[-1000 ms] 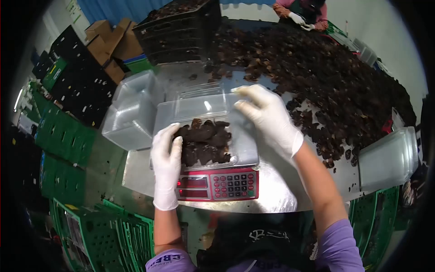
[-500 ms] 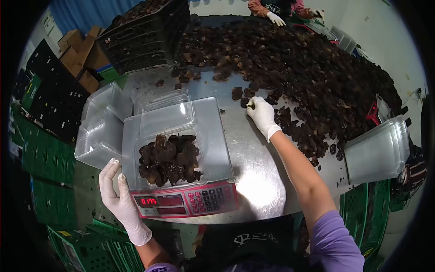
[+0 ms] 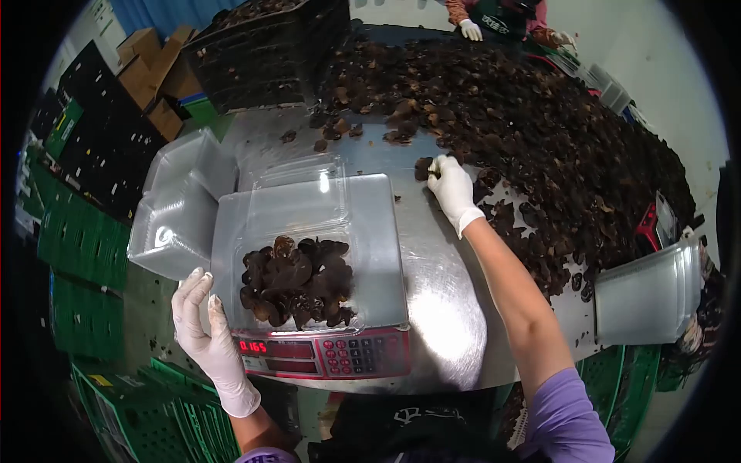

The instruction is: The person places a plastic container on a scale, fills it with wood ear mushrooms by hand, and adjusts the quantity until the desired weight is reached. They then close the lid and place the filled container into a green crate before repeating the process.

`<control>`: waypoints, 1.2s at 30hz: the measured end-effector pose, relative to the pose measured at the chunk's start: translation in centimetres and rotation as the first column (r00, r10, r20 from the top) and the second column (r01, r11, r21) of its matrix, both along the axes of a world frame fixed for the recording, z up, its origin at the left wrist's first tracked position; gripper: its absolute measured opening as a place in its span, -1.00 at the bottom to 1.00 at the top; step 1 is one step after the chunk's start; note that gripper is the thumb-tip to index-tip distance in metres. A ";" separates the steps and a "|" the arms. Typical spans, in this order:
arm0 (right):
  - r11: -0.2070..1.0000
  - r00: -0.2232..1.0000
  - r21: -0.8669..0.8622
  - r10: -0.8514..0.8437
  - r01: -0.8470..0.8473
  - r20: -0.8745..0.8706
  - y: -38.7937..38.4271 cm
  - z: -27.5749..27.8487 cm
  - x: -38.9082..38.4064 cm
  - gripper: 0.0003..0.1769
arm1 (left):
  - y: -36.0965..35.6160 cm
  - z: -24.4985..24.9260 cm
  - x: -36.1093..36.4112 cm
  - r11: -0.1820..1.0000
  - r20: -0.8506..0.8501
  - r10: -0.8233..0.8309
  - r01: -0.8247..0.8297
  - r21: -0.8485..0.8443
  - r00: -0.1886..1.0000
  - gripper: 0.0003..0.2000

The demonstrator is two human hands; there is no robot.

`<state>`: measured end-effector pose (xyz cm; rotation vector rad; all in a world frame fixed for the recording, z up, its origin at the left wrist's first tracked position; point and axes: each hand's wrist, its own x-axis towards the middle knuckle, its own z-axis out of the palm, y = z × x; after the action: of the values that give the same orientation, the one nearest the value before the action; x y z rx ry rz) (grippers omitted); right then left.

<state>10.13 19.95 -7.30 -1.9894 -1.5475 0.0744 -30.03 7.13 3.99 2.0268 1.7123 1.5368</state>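
My left hand (image 3: 204, 324), in a white glove, is at the left front corner of the scale (image 3: 378, 231), fingers apart and holding nothing. An open clear plastic box (image 3: 343, 305) rests on the scale, with dark mushroom pieces (image 3: 289, 282) inside and its lid (image 3: 297, 193) folded back. The red display (image 3: 253, 346) seems to read 0.165. My right hand (image 3: 453, 189), also gloved, pinches a dark mushroom piece (image 3: 424, 168) at the near edge of the large mushroom pile (image 3: 525, 131).
Stacked clear boxes (image 3: 174, 220) stand left of the scale, more tubs (image 3: 644, 297) at the right. A black crate (image 3: 262, 65) of mushrooms is at the back left. A co-worker's gloved hands (image 3: 471, 30) are across the table. Green crates (image 3: 85, 262) line the left.
The display has gone from about 0.175 to 0.165. My right hand has shifted slightly, and dark pieces beside it are now at its fingers. The view has moved a little.
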 end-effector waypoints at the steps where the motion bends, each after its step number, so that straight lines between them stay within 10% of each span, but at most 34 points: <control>1: 0.993 0.998 0.099 0.059 -0.058 -0.013 0.4 0.3 -0.1 -0.72 | 0.1 0.2 0.1 1.000 -0.012 0.010 -0.010 -0.002 1.000 -0.78; 7: 0.954 0.987 -0.290 0.107 -0.069 0.116 3.5 0.5 1.1 -0.74 | -0.2 1.5 -0.3 0.998 -0.047 0.061 -0.060 0.022 0.997 -0.78; 12: 0.977 0.976 -0.197 0.121 -0.084 0.179 0.7 0.3 1.1 -0.77 | -0.1 0.6 -1.4 0.999 0.013 0.034 -0.034 0.036 0.999 -0.75; 16: 0.971 0.913 0.007 0.227 -0.238 -0.339 -2.3 5.7 -1.1 -0.74 | 0.2 1.0 -1.5 0.999 -0.012 0.012 -0.012 0.048 1.000 -0.76; 20: 0.860 0.712 0.199 0.503 -0.471 -0.490 -7.3 14.9 -9.2 -0.68 | 0.3 1.6 -0.4 0.994 -0.015 -0.085 0.083 -0.072 0.996 -0.77; 26: 0.644 0.645 0.046 0.760 -0.764 0.078 -8.6 17.6 -18.0 -0.73 | 1.0 2.1 2.0 0.951 -0.052 -0.305 0.302 -0.071 0.951 -0.67; 36: 0.745 0.746 -0.028 0.666 -0.666 0.010 -11.6 17.5 -16.6 -0.41 | 2.7 1.2 0.4 0.917 -0.089 -0.396 0.389 -0.086 0.914 -0.66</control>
<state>-6.43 8.38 10.17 -1.3461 -2.2107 0.3640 -29.68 9.84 5.15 2.2739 1.2538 1.2463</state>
